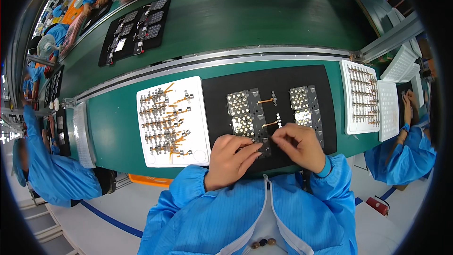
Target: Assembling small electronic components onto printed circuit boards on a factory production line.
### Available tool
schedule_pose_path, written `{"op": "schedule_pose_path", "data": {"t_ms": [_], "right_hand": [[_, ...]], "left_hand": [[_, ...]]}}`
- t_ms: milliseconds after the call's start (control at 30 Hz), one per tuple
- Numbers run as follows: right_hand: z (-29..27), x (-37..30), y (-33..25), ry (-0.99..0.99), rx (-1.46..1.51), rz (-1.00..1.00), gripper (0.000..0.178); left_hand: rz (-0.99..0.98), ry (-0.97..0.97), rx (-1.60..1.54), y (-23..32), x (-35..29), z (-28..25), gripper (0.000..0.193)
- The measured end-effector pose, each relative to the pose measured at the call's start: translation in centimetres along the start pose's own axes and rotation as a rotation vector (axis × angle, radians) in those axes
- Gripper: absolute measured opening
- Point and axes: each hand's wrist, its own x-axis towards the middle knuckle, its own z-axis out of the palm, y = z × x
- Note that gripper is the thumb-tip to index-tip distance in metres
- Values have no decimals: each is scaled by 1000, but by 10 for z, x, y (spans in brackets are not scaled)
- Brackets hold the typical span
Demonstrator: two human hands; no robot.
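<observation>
My left hand (230, 160) is over the near end of the left column of keypad-like boards (243, 119), with its thumb and fingertips drawn together at the board's edge. Just right of it, my right hand (302, 146) has its thumb and fingers pinched close to that same board. Anything between either hand's fingertips is too small to make out. Between the two board columns lie small flex-cable parts with orange tails (268, 100). The right column of boards (302, 106) is partly covered by my right hand. A black mat (212, 108) lies under the boards.
A white tray (198, 153) of flex-cable parts is left of the mat; another filled white tray (351, 125) stands at right. Beyond a metal rail (198, 60) runs a green conveyor (245, 19) carrying a black board tray (111, 35). Co-workers sit left (63, 170) and right (398, 153).
</observation>
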Motion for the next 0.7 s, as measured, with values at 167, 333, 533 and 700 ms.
{"op": "schedule_pose_path", "data": {"t_ms": [167,333,533,700], "right_hand": [[-13,-2,16,-77,-66,23,6],[-9,-1,23,-123,-97,-13,7],[-2,-1,24,-165,-119,-50,6],[-3,1,21,-211,-161,-40,7]], "left_hand": [[97,-128,88,0,-11,15,31],[141,-138,146,-2,-15,20,33],[157,-136,180,-2,-16,21,35],[157,-128,182,-3,-18,22,35]]}}
